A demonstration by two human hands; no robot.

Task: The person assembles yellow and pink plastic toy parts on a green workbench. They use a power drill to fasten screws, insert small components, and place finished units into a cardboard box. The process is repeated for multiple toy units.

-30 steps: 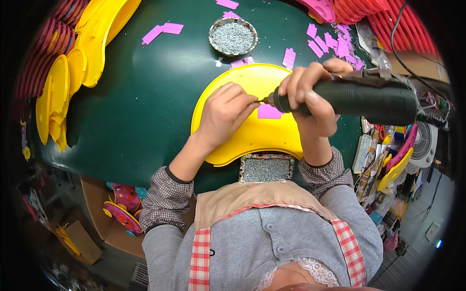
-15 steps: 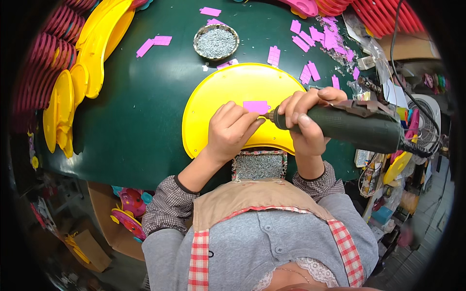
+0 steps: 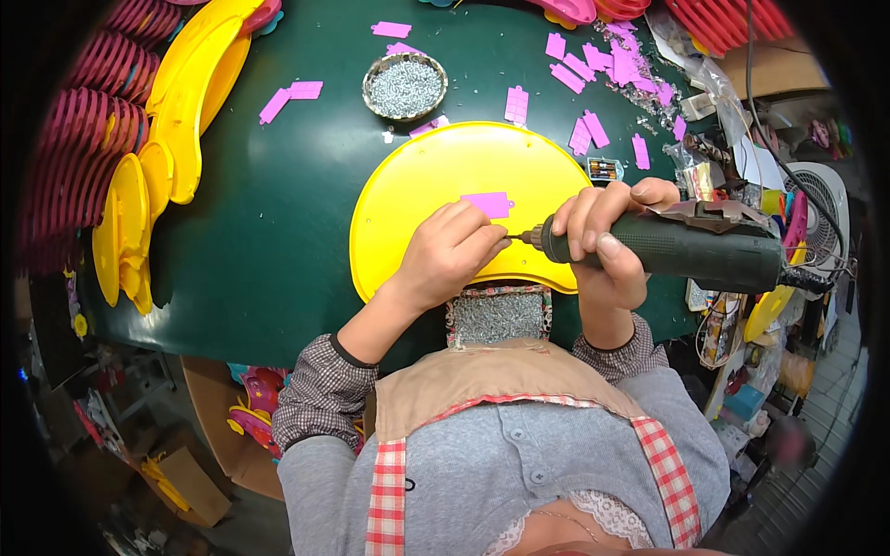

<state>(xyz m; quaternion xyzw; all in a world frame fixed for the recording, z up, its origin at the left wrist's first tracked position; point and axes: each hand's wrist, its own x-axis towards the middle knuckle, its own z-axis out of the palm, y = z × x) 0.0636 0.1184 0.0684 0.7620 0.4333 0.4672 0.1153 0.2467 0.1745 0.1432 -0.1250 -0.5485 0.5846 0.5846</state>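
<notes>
A yellow kidney-shaped plastic panel [image 3: 399,199] lies on the table in front of me, with a small purple rectangular cover [image 3: 487,205] on it. My right hand [image 3: 607,232] is wrapped round a dark green electric screwdriver [image 3: 695,252], held roughly level and pointing left. Its thin bit reaches the fingertips of my left hand [image 3: 452,250], just below the purple cover. Those fingers are pinched together over the panel; whatever sits between them is too small to make out. A patterned-edge tray of small metal screws [image 3: 499,318] stands between the panel and my apron.
Beyond the panel stands a round bowl of screws [image 3: 404,88]. Purple covers [image 3: 623,67] lie scattered at the far right, with others farther left. Yellow moulded parts [image 3: 176,139] and stacked pink parts [image 3: 79,153] line the left side. A cord [image 3: 760,120] hangs at the right.
The screwdriver and my right hand have shifted slightly right, so more of the bit shows. My left hand stays pinched near the bit's tip. The view has moved a little.
</notes>
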